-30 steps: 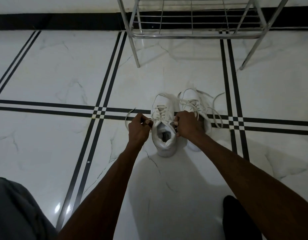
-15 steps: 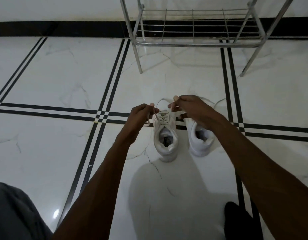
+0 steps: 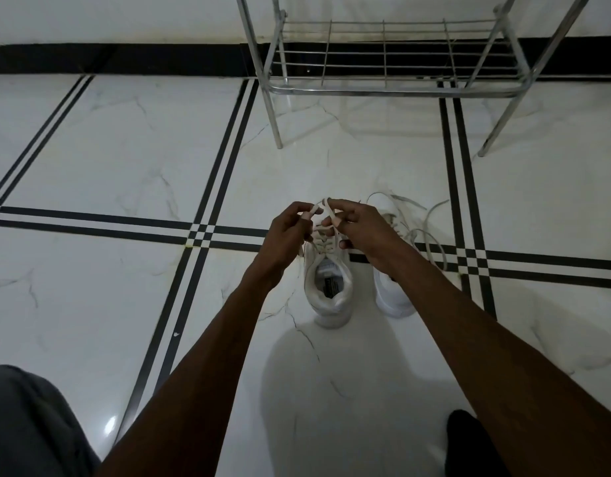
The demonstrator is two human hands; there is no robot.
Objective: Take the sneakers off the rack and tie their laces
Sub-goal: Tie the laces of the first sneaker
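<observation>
White marble floor point(image 3: 91, 149) w/ black double stripes fills most of the view. At top a metal rack point(image 3: 393, 63) stands against the wall, its upper part cut off by the frame edge; the one wire shelf visible is bare. Bottom left, a grey-clad knee point(image 3: 25, 425), partly out of frame; bottom right a dark shape point(image 3: 469, 442) (foot or sock, can't tell).

Two white sneakers sit side by side on the floor below the rack. Left sneaker point(image 3: 328, 287) has its opening facing the camera, toe hidden behind the hands. Right sneaker point(image 3: 393, 297) is mostly covered by the right forearm; its loose laces point(image 3: 431, 228) sprawl over the floor.

Left hand point(image 3: 290, 232) and right hand point(image 3: 362, 228) are close together above the left sneaker's tongue, each pinching a strand of its lace point(image 3: 326, 210); strands cross btwn the fingertips (a knot or just a crossing, too small to tell).
</observation>
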